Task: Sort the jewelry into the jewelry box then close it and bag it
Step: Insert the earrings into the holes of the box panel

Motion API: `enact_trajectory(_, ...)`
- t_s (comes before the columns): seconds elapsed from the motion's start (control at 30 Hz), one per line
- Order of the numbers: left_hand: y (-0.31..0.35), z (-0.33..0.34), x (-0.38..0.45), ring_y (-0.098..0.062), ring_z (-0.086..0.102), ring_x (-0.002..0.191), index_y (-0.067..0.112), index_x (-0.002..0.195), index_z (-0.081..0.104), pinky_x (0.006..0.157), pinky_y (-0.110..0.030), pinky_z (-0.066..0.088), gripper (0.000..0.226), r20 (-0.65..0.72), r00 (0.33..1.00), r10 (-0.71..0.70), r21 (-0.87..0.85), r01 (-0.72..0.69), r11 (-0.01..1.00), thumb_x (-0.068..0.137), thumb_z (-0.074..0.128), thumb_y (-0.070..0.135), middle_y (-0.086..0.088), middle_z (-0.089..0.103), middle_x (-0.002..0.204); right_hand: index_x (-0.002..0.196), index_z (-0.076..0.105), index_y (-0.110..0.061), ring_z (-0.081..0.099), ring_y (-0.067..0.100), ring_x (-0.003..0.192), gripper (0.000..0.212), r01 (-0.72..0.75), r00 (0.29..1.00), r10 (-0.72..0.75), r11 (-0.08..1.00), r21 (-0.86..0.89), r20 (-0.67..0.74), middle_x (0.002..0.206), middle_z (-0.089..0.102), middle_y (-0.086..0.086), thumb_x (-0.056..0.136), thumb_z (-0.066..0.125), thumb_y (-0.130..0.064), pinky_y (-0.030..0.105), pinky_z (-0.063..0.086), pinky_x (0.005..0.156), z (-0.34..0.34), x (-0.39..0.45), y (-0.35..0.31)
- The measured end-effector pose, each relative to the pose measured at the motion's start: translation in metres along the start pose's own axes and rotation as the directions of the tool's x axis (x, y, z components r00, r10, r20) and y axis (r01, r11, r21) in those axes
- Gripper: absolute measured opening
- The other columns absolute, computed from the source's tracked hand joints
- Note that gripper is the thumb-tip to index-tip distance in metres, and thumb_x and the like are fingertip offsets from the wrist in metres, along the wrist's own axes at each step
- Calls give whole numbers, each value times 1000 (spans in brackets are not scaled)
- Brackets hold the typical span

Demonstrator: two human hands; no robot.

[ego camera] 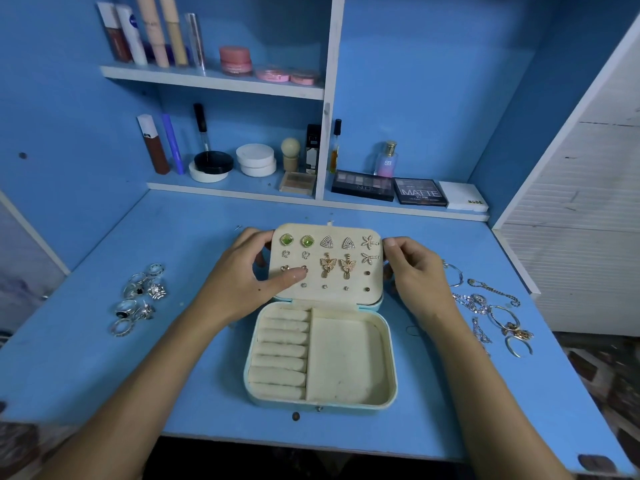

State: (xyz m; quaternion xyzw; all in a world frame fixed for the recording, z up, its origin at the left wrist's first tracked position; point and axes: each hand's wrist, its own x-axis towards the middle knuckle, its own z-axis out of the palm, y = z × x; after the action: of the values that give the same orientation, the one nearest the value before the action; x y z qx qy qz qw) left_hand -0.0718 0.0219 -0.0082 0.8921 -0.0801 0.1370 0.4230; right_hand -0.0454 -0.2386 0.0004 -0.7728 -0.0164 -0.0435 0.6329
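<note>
Both hands hold the open jewelry box (320,358) lid (327,268): left hand (249,271) thumb pressed on its earring panel, right hand (412,271) fingers curled round its right edge.

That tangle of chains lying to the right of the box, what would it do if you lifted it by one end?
The chains would probably hang limp, since they lie in loose curves on the desk. Because they overlap in one heap, lifting one may drag others along. They look thin, so likely light and prone to snagging.
</note>
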Motion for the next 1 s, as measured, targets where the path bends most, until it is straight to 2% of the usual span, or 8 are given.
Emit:
enact_trajectory(0.13, -3, 2, 1, 1, 52, 91, 38, 125, 59, 73, -8, 39, 55, 10, 999, -36, 16, 36, 999, 75, 73, 57, 32, 48, 102, 87, 73, -22, 44, 15, 59, 23, -25, 1000, 25, 1000, -15, 7, 65, 57, -1, 101, 56, -31, 26, 38, 54, -1, 2, 5)
enact_trajectory(0.23, -6, 2, 1, 3, 51, 89, 39, 126, 60, 71, -5, 37, 48, 19, 999, -51, 49, 50, 998, 81, 72, 50, 26, 50, 100, 89, 74, -25, 46, 14, 59, 22, -46, 999, 47, 997, -66, 15, 65, 59, -4, 99, 59, -36, 30, 41, 60, -1, 4, 10)
enact_trajectory(0.4, -7, 0, 4, -2, 53, 84, 39, 110, 68, 68, -12, 37, 20, 10, 998, -55, 79, 54, 995, 92, 63, 43, 10, 57, 94, 88, 74, -26, 52, 15, 62, 21, -47, 998, 50, 994, -98, 24, 64, 63, -8, 99, 59, -37, 36, 47, 65, -2, 7, 12)
enact_trajectory(0.5, -10, -4, 11, -9, 56, 80, 27, 101, 74, 70, -19, 38, 19, -63, 997, -49, 126, 56, 990, 98, 57, 35, 5, 62, 89, 88, 73, -26, 55, 15, 62, 21, -32, 999, 35, 991, -128, 21, 66, 64, -9, 99, 59, -37, 42, 53, 69, -2, 9, 13)
enact_trajectory(0.63, -21, -16, 27, -12, 55, 73, 16, 101, 75, 72, -18, 37, 14, -172, 984, -42, 247, 84, 965, 94, 64, 19, 4, 64, 90, 86, 73, -24, 59, 18, 64, 22, 5, 999, 1, 985, -172, 32, 73, 66, 7, 98, 59, -35, 47, 56, 72, -3, 12, 13)
enact_trajectory(0.73, -33, -25, 40, -13, 55, 71, 13, 100, 76, 77, -21, 40, 13, -217, 975, -53, 310, 120, 943, 88, 69, 14, 0, 66, 91, 86, 72, -24, 55, 17, 61, 21, 40, 999, -32, 977, -208, 40, 72, 64, 11, 99, 59, -34, 39, 52, 65, -4, 13, 13)
enact_trajectory(0.83, -46, -31, 53, -18, 59, 79, 11, 101, 75, 85, -29, 48, 16, -229, 971, -75, 350, 154, 924, 85, 74, 15, -4, 66, 91, 86, 72, -25, 53, 16, 61, 21, 65, 997, -55, 970, -234, 50, 71, 63, 9, 99, 59, -34, 34, 48, 63, -6, 14, 14)
enact_trajectory(1.0, -60, -38, 73, -16, 55, 84, 10, 107, 74, 86, -25, 42, 27, -188, 967, -173, 387, 235, 892, 84, 78, 24, -2, 64, 93, 90, 72, -26, 56, 12, 66, 19, 77, 997, -67, 956, -282, 42, 76, 67, 1, 99, 58, -36, 28, 47, 65, -7, 13, 14)
